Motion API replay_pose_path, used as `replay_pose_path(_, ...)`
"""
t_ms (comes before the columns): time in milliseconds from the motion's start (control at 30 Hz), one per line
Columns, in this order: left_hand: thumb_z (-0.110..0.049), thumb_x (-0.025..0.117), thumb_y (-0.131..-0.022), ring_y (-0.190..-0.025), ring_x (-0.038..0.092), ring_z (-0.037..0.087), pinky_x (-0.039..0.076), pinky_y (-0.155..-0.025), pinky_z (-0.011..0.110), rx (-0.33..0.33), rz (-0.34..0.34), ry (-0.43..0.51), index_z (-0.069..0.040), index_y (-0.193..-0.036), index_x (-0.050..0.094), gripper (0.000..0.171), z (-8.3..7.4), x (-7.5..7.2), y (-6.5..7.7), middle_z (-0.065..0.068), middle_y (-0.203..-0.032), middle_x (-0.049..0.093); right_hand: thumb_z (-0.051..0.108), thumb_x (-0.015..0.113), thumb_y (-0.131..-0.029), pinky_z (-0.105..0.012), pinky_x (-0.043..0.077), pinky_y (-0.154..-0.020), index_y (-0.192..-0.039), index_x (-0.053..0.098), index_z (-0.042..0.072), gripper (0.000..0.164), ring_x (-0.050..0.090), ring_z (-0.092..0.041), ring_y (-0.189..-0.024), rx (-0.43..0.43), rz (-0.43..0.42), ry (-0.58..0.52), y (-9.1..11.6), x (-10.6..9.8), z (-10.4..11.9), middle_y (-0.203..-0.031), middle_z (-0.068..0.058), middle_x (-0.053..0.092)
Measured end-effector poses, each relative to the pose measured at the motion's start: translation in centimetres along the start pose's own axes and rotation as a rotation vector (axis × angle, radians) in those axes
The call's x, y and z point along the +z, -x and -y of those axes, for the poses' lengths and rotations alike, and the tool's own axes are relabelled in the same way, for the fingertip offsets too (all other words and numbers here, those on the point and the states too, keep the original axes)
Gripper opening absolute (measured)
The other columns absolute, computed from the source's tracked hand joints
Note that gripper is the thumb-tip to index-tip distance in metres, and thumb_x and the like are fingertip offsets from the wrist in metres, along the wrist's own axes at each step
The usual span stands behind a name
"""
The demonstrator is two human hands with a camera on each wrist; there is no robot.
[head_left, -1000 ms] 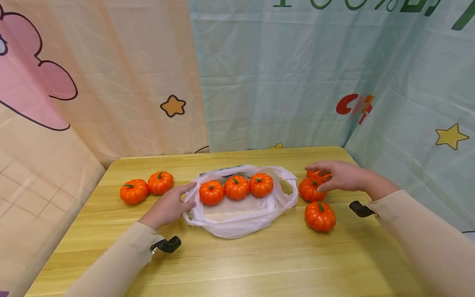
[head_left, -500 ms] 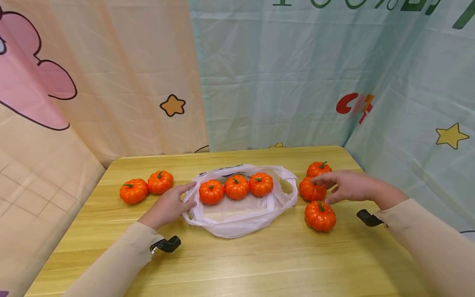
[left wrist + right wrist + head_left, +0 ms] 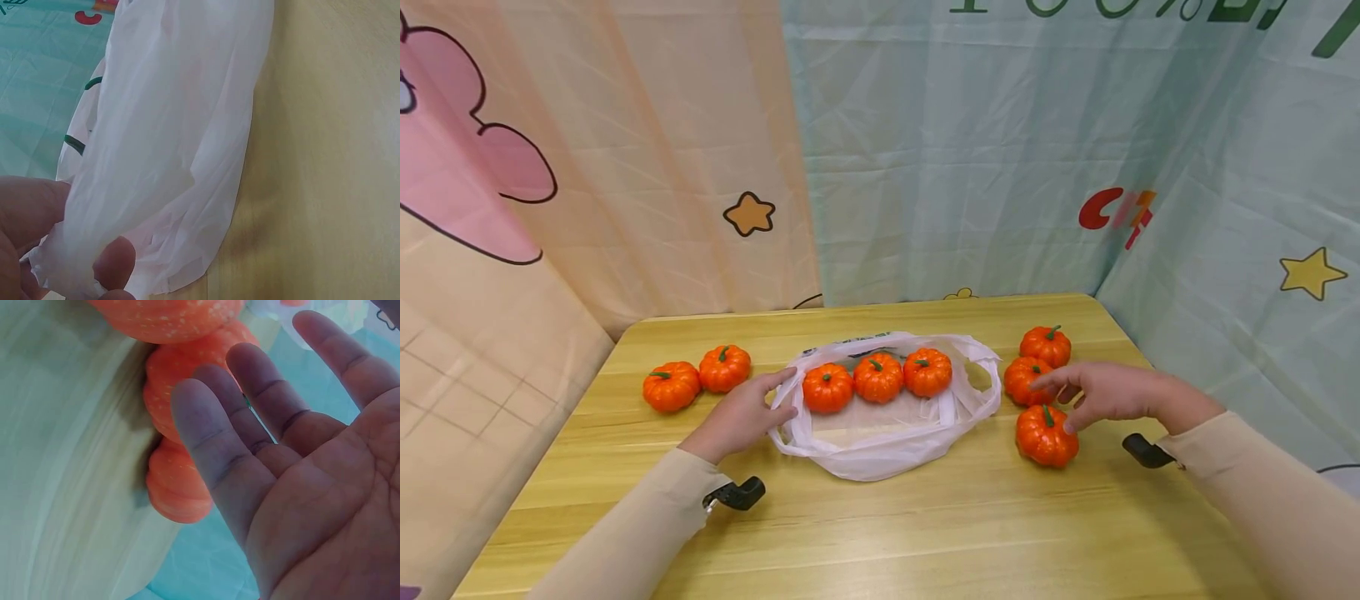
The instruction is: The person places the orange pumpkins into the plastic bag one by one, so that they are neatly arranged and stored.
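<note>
**Inspector:** Where are the pumpkins lying relative to the right grip?

**Operator:** I am seeing three on the right side of the counter (image 3: 880, 542), lining up from back to front. The person's right grip (image 3: 1108, 392) is hovering at the nearer two: its fingertips (image 3: 1040, 383) are overlapping the middle pumpkin (image 3: 1021, 379), and its thumb (image 3: 1072, 422) is showing beside the front pumpkin (image 3: 1045, 442). I am not able to tell whether they are touching. The rear pumpkin (image 3: 1045, 346) is sitting just beyond.

**Inspector:** And the left grip?

**Operator:** The left grip (image 3: 743, 419) is holding the left edge of the white bag (image 3: 880, 462); the left wrist view is showing plastic bunching between finger and thumb. Inside, three bagged pumpkins (image 3: 878, 378) are forming a row toward the back of the opening. Two loose pumpkins (image 3: 671, 387) are resting close together, left of that grip.

**Inspector:** Pose?

**Operator:** Both beige sleeves (image 3: 651, 517) are slanting in from the near corners. The right grip is hanging relaxed and unloaded, its fingers spreading loosely and pointing toward the bag.
</note>
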State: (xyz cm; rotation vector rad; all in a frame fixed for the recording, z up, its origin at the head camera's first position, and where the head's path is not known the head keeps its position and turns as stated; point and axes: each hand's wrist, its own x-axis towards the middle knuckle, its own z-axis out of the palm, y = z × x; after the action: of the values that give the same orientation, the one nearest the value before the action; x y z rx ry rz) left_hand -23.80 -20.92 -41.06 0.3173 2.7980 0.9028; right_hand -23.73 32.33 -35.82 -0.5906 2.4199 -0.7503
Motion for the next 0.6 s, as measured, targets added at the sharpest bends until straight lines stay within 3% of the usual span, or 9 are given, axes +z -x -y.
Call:
replay_pose_path(167,-0.027,0.074,-0.098,-0.053,0.039,0.014,0.036,-0.053,0.024,0.002,0.001,0.006,-0.013,-0.162,0.043,0.072,0.0,0.0,0.0,0.007,-0.083,0.052,0.011,0.084,-0.084,-0.052,0.055,-0.101,-0.143,0.062,0.002,0.064,0.059,-0.036,-0.122,0.011,0.011,-0.017,0.0,0.4,-0.4,-0.140,-0.016,0.065)
replay_pose_path(433,-0.028,0.074,-0.098,-0.052,0.039,0.014,0.036,-0.052,0.024,-0.001,-0.003,0.009,-0.014,-0.162,0.044,0.071,0.0,0.1,0.0,0.006,-0.081,0.050,0.010,0.087,-0.081,-0.034,0.056,-0.092,-0.142,0.063,0.005,0.065,0.061,-0.030,-0.118,0.027,0.003,-0.029,0.0,1.0,-0.8,-0.137,-0.013,0.064)
replay_pose_path(600,-0.028,0.074,-0.098,-0.052,0.039,0.014,0.036,-0.051,0.024,-0.001,-0.009,0.006,-0.014,-0.161,0.044,0.071,0.0,0.2,0.0,0.006,-0.081,0.051,0.008,0.087,-0.081,-0.039,0.058,-0.094,-0.143,0.062,0.005,0.067,0.061,-0.031,-0.118,0.022,0.008,-0.036,0.1,1.3,-0.9,-0.140,-0.015,0.063)
